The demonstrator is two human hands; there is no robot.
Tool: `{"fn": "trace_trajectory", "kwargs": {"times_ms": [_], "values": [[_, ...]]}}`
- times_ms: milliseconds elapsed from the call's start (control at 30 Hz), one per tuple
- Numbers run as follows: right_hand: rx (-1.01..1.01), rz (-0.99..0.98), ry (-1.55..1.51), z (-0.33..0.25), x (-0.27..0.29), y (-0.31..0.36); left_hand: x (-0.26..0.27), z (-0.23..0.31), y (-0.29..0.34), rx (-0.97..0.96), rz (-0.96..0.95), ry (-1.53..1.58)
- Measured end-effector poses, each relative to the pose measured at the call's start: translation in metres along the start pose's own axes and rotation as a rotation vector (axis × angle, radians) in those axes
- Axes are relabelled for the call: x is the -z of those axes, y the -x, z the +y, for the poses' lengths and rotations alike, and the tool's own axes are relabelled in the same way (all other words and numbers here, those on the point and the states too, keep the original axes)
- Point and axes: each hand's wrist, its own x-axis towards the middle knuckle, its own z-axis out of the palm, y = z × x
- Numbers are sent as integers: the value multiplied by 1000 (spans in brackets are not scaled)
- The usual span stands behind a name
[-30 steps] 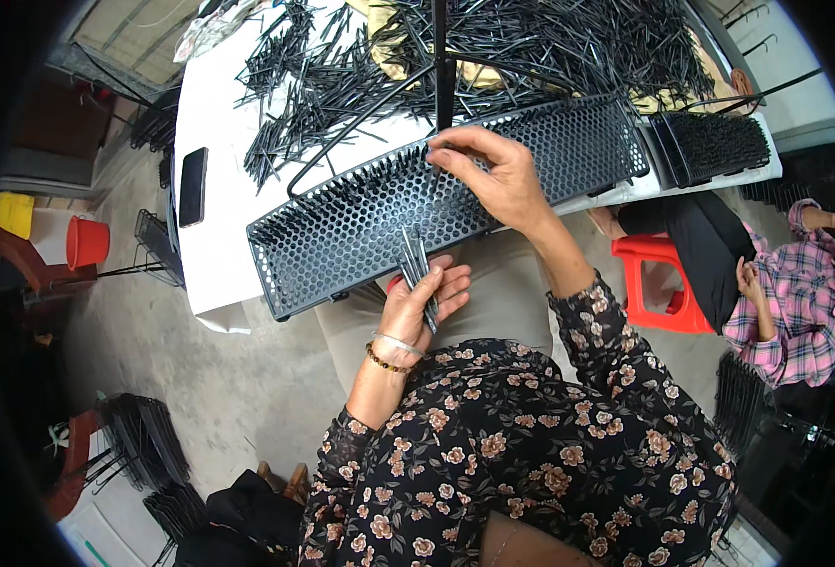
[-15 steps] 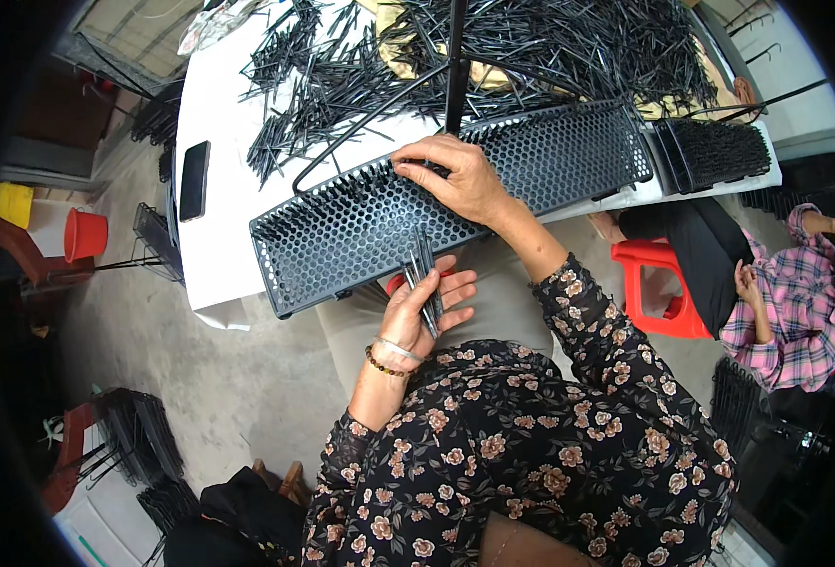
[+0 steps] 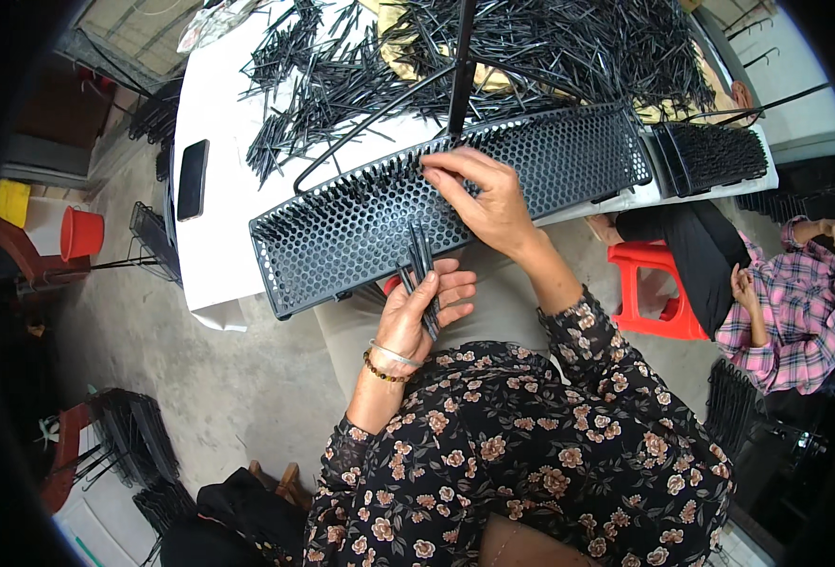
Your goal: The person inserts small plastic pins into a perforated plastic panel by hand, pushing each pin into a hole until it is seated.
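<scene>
A long black perforated tray (image 3: 314, 263) lies across the table's near edge, tilted up to the right. Short black sticks (image 3: 366, 187) stand upright in the holes along its far side. Over that row my right hand (image 3: 489, 200) pinches thumb and forefinger together; whatever is between the fingertips is too small to make out. Below the tray's near edge, palm up, my left hand (image 3: 406, 317) grips a small bundle of thin black sticks (image 3: 421, 253) under its thumb. Their tips point toward the tray.
Loose black sticks (image 3: 569, 57) are heaped on the white-covered table (image 3: 224, 255). A black metal stand (image 3: 461, 76) rises behind the tray. At the left lies a phone (image 3: 193, 180). To the right are a bristly black piece (image 3: 715, 156), a red stool (image 3: 658, 283) and another person in plaid (image 3: 795, 302).
My right hand has shifted right along the row of upright sticks. My left hand stays nearly in place with its bundle.
</scene>
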Motion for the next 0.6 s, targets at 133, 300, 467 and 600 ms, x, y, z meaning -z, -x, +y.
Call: {"fn": "trace_trajectory", "kwargs": {"times_ms": [133,300,467,600], "values": [[-498,-229,-304,-14,9,27,-7,3,-2,-28,-50,-36],[-594,-302,-348,-12,16,48,-10,-4,-5,2,-65,-71],[-615,-235,-290,-12,24,51,-13,-7,-8,17,-49,-92],[-676,-223,-321,-10,32,49,-16,-5,-12,14,-19,-105]]}}
